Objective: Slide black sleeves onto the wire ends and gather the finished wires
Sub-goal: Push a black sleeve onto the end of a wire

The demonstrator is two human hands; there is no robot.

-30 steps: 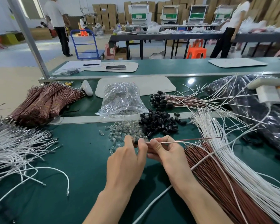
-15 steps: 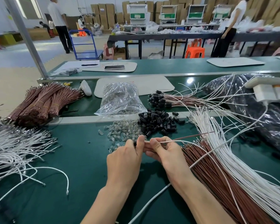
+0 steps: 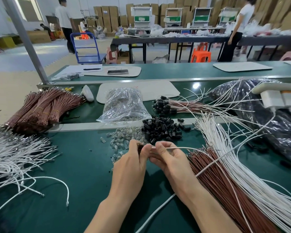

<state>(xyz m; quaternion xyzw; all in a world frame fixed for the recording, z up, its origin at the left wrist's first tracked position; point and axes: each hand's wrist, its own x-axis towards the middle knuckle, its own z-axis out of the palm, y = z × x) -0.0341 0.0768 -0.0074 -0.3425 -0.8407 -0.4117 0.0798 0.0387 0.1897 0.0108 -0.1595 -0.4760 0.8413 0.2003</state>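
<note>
The white wire [image 3: 175,148] has dropped flatter over the table [image 3: 82,165]. The left hand [image 3: 129,165] pinches a black sleeve [image 3: 140,147] at its end. Just beside it, the right hand [image 3: 171,160] pinches the wire, near the loose sleeve pile [image 3: 161,130].

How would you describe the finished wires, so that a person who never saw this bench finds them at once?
On the green workbench, look past the metal strip to the clear plastic bag. Just right of the bag lies a loose bunch of brown and white wires. Only this bunch has black sleeves on its left ends; the other wire piles have none.
</note>
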